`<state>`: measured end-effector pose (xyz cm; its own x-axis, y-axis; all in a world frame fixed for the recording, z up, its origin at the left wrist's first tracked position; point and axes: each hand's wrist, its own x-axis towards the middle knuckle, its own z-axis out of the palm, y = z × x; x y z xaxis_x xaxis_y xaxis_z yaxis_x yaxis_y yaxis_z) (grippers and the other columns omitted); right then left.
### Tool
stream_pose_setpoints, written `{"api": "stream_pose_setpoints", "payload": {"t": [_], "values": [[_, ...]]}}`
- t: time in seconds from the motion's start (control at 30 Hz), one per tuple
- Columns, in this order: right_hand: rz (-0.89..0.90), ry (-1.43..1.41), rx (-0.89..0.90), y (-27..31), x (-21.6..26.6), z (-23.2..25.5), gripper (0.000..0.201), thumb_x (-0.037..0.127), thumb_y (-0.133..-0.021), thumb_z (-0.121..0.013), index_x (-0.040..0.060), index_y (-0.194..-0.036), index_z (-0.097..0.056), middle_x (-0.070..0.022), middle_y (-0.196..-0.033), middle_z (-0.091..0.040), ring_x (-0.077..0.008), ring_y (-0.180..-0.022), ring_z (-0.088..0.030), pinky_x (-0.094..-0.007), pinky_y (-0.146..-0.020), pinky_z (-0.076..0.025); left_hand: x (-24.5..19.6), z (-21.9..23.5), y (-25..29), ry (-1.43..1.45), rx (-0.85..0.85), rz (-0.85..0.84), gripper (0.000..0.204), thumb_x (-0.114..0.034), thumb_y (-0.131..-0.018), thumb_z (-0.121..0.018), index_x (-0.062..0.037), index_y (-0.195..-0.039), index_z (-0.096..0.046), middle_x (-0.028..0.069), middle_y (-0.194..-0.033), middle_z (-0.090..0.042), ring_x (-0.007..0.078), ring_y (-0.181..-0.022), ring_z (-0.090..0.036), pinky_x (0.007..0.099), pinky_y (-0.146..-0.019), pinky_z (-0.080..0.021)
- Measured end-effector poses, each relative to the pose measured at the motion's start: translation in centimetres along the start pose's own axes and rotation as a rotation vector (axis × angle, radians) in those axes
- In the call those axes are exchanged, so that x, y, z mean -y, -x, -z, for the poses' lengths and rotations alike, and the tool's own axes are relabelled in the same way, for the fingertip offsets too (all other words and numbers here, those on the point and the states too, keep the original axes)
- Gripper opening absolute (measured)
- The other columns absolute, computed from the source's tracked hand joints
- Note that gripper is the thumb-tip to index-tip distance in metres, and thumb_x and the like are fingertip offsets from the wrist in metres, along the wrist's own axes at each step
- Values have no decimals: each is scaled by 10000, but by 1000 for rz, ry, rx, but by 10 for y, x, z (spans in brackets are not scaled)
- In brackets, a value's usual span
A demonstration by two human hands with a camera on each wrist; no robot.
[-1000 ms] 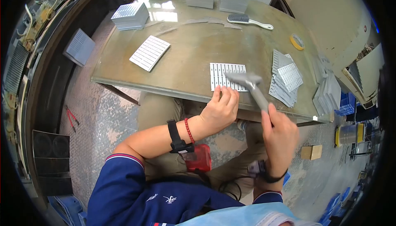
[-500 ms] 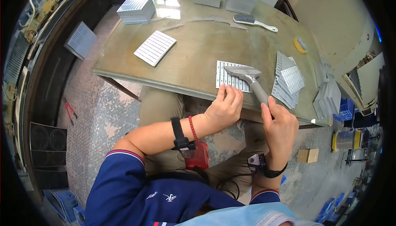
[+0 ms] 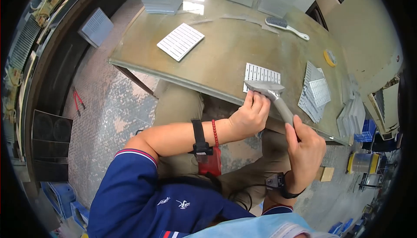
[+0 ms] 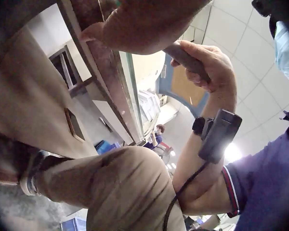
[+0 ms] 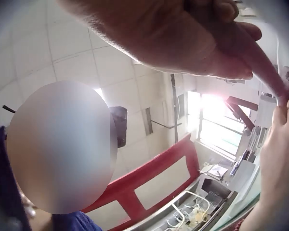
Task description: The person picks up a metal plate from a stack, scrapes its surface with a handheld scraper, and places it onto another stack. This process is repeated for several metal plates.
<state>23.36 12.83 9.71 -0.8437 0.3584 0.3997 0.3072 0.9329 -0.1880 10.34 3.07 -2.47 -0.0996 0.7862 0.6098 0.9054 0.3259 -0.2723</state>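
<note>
In the head view, my right hand (image 3: 307, 152) grips the grey handle (image 3: 283, 110) of a wide-bladed metal tool. Its blade (image 3: 264, 86) lies over the near part of a white slotted plate (image 3: 263, 71) at the table's front edge. My left hand (image 3: 251, 117) touches that plate's near edge with bent fingertips, just below the blade; the thumb is hidden there. The left wrist view shows the left hand (image 4: 149, 24) from beneath and the right hand (image 4: 214, 65) round the handle (image 4: 185, 60). In the right wrist view, the right hand (image 5: 168, 38) wraps the handle (image 5: 262, 62).
On the table (image 3: 221, 53) are another slotted plate (image 3: 180, 41), stacked plates (image 3: 161, 0), a brush (image 3: 286, 28), a yellow tape roll (image 3: 330, 58) and a loose pile of plates (image 3: 316, 92). Red-handled pliers (image 3: 78, 101) lie on the floor at the left.
The blade has moved from the upper and middle part of the plate to its near edge, by the left fingertips. The head view has shifted, so the table's contents appear higher and farther right.
</note>
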Motion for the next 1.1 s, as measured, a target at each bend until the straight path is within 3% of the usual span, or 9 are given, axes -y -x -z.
{"api": "stream_pose_setpoints", "payload": {"t": [0.17,0.37,0.57,0.7,1.1], "values": [[14,94,-16,-20,5,-20,218,198,-822,-719,70,-998,-705,-102,-725,-650,-293,-623,-630,-385,-535,-478,1,-1,-2,-53,-48,6,456,-226,-783,-526,131,-1050,-622,243,-997,-605,381,-957,-597,482,-926,-489],[6,71,-38,-4,9,-5,213,220,-845,-692,67,-993,-691,-103,-687,-626,-300,-608,-625,-391,-525,-476,-3,-7,2,-82,-45,7,453,-215,-781,-529,130,-1059,-623,254,-1018,-611,386,-962,-602,488,-916,-494],[24,152,-53,-28,2,-41,241,234,-844,-692,75,-1025,-695,-94,-686,-633,-298,-597,-633,-388,-514,-488,0,-3,-3,-76,-38,-4,429,-198,-791,-531,129,-1053,-623,246,-1006,-614,377,-949,-609,479,-890,-510],[-4,135,-80,-2,12,-17,242,227,-847,-690,74,-1034,-696,-97,-708,-641,-295,-595,-635,-382,-504,-487,1,-2,-1,-67,-38,-18,433,-195,-796,-529,131,-1067,-618,246,-1009,-614,380,-954,-610,475,-894,-509],[-102,290,-46,0,-2,-20,237,258,-862,-663,79,-1015,-688,-101,-672,-639,-298,-577,-640,-397,-497,-494,0,0,-2,-60,22,-8,454,-178,-785,-534,135,-1107,-599,250,-1073,-597,377,-997,-599,459,-921,-498]]}}
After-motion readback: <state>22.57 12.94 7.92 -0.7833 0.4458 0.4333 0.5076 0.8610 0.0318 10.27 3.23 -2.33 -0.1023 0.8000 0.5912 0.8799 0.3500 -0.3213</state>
